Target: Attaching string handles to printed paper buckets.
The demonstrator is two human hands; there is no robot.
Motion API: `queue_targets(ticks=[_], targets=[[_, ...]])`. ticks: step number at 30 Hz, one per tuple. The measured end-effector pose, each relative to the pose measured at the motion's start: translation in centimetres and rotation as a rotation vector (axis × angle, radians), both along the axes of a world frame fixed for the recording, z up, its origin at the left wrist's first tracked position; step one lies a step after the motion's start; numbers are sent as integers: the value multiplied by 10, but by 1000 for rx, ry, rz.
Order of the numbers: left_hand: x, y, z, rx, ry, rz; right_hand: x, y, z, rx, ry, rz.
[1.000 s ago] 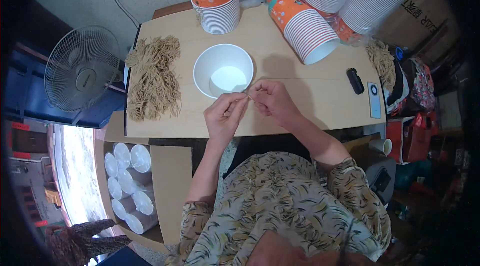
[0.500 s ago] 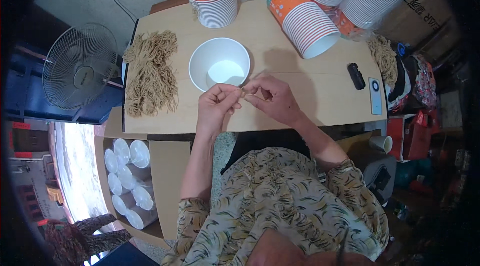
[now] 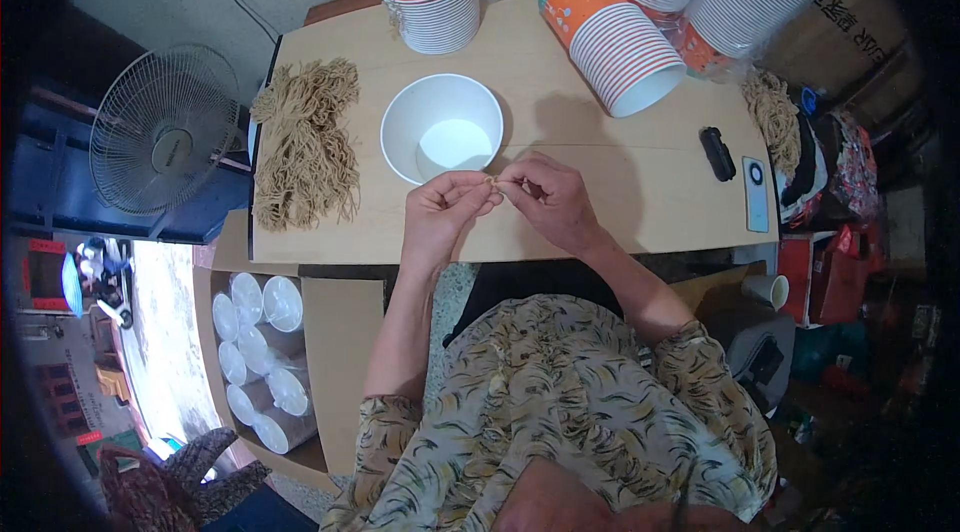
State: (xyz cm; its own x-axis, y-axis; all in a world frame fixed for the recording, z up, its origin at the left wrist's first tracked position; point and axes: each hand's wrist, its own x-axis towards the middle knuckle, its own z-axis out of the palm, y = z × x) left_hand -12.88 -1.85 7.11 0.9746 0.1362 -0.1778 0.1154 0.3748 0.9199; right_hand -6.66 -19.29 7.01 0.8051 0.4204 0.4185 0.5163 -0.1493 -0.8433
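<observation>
Over the near part of the table, my left hand (image 3: pixel 437 225) and my right hand (image 3: pixel 556 208) meet fingertip to fingertip. Both are closed in a pinch on a small bit of tan string (image 3: pixel 492 182), mostly hidden by the fingers. Just beyond them stands a white paper bucket (image 3: pixel 398 144), open side up, with nothing visible inside. To the left lies a thick bundle of tan strings (image 3: pixel 308 154), cinched at its middle.
Stacked orange-and-white paper buckets (image 3: pixel 440 20) stand at the back, with another stack (image 3: pixel 610 47) lying tilted. A black object (image 3: pixel 717 154) and a phone-like slab (image 3: pixel 756 197) lie at right. A fan (image 3: pixel 170 147) and a carton (image 3: pixel 340 372) with wrapped clear cups flank the left.
My right fingers have come down from a looser, raised pose into a pinch against my left fingertips. The view has shifted slightly. A scooter with an umbrella now shows outside at far left.
</observation>
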Motion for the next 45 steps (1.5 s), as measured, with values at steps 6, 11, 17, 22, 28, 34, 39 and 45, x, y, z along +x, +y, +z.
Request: queue_targets(ticks=[6, 11, 17, 22, 28, 34, 39, 45], targets=[[-2, -4, -1, 19, 5, 43, -4, -3, 4, -59, 111, 56], [-3, -11, -2, 181, -72, 43, 0, -2, -7, 113, 424, 107], [-5, -13, 0, 224, -101, 26, 6, -8, -3, 219, 785, 142], [-4, -12, -4, 168, -87, 14, 4, -8, -6, 200, 825, 141], [-5, -6, -1, 136, -3, -71, 12, -8, -8, 186, 697, 100], [-7, -5, 1, 123, 0, -127, 12, -8, -1, 223, 936, 317], [-8, -4, 2, 104, 44, -124, 6, -14, -4, 203, 882, 315], [-8, -3, 1, 84, 50, -130, 4, -12, -7, 190, 767, 304]])
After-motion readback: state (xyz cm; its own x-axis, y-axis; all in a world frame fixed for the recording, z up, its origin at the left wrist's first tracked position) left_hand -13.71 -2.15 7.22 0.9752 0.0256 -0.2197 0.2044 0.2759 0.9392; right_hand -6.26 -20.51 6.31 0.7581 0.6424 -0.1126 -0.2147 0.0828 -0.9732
